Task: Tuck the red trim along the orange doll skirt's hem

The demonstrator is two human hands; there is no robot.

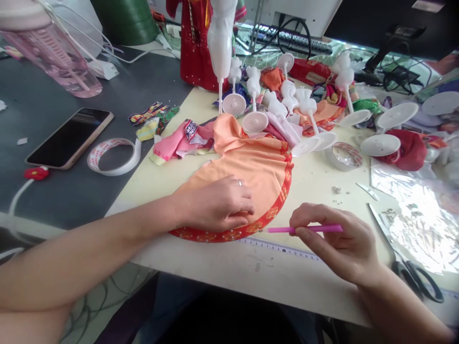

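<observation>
A peach cloth garment [256,174] with a red, gold-patterned border lies spread out before me. Small pearl-like dots sit along the lower part of that border. My left hand [220,203], wearing a ring, presses down on the cloth with its fingers curled together; the fingertips are partly hidden. In my right hand [333,241], a slim pink pen-like stick [324,228] is pinched between thumb and fingers. Its pale tip points left, close to the border's edge. Beneath the border's edge, a ruler strip [283,249] shows on the table.
Scissors [405,260] and a shiny clear bag [418,220] lie at the right. Several white mini dress forms [254,86] crowd the back, beside a red garment [197,52]. At left are a phone [71,136], a tape roll [114,156] and a pink bottle [60,59].
</observation>
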